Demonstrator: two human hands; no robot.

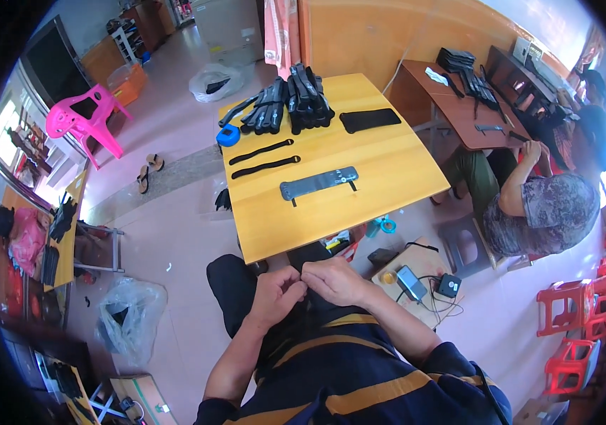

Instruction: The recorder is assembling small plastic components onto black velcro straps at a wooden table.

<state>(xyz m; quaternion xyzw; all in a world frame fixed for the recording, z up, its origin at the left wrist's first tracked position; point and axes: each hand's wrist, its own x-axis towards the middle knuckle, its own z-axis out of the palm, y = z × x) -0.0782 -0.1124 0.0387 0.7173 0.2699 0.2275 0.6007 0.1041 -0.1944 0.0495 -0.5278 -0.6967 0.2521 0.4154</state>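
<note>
My left hand [278, 292] and my right hand [335, 281] meet over my lap, just off the near edge of the yellow table [359, 216]. Both have fingers pinched together, and anything between them is too hidden to name. On the tabletop lies a dark grey flat strip [320, 184] with two short black tabs poking out from under it. Left of it rest two black straps, one upper [262, 151] and one lower [266, 167]. Bundled black bands [308, 99] are piled at the far side, beside a blue round object [228, 135] and a black flat piece [370, 120].
A co-worker [551, 205] sits at a brown table [427, 99] on the right. Below my table's right corner, a low stand [409, 283] holds a phone and cables. Plastic bags [129, 319], sandals [150, 172], a pink chair [90, 117] and red stools [565, 308] stand around.
</note>
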